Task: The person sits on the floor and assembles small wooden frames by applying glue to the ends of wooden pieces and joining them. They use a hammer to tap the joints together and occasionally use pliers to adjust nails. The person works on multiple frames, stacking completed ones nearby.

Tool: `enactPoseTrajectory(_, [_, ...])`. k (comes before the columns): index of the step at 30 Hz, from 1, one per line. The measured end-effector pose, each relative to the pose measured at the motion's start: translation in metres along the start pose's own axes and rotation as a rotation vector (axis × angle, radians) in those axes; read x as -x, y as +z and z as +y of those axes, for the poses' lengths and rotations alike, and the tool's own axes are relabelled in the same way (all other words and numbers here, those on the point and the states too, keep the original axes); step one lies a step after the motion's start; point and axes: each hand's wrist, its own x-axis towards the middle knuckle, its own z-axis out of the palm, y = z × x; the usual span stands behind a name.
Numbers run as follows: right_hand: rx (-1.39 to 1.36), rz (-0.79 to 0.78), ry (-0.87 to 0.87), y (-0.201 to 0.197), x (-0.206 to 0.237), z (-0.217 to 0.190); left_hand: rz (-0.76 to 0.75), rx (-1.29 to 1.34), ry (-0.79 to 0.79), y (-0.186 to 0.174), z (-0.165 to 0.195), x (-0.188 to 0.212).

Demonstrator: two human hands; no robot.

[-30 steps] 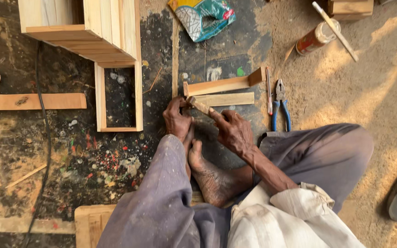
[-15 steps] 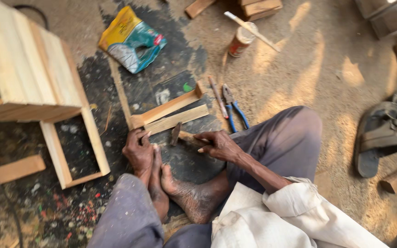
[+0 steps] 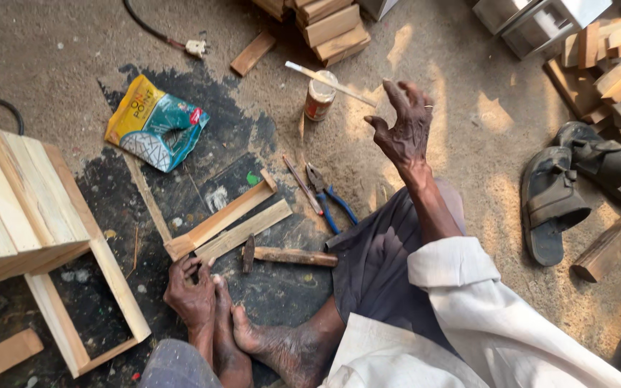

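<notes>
A: Where are the hands?

B: The left hand [image 3: 192, 291] rests on the dark floor beside the feet, fingers curled, gripping nothing. The right hand [image 3: 402, 129] is raised in the air, fingers spread and empty.

A: And the hammer?

B: The hammer [image 3: 285, 256] lies flat just right of the left hand and well below the right. Its wooden handle runs left to right, with the dark head at the end toward the left hand, which is the nearer one.

A: What lies beyond it?

B: Two wooden strips [image 3: 228, 221], side by side and slanting up to the right. Blue-handled pliers [image 3: 328, 195] lie between them and the right hand.

A: Any packaging?

B: A crumpled yellow and teal pouch [image 3: 156, 123], far up-left of the left hand, and a small brown jar with a white lid [image 3: 320, 95], a stick across it, left of the right hand.
</notes>
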Motion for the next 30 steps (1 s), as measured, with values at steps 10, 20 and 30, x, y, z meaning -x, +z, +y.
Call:
enactPoseTrajectory(10, [-1.090,-0.157,0.397,0.029,-0.018,0.001,-0.036,0.051,-0.125,0.001,-0.009,0.003])
enactPoseTrajectory(20, [-1.460,0.101,0.414,0.032,-0.020,0.027,-0.056,0.048,-0.176,0.001,-0.011,0.004])
enactPoseTrajectory(30, [-0.862,0.205,0.168,0.017,-0.006,0.045,-0.034,0.045,-0.180,0.003,-0.012,0.005])
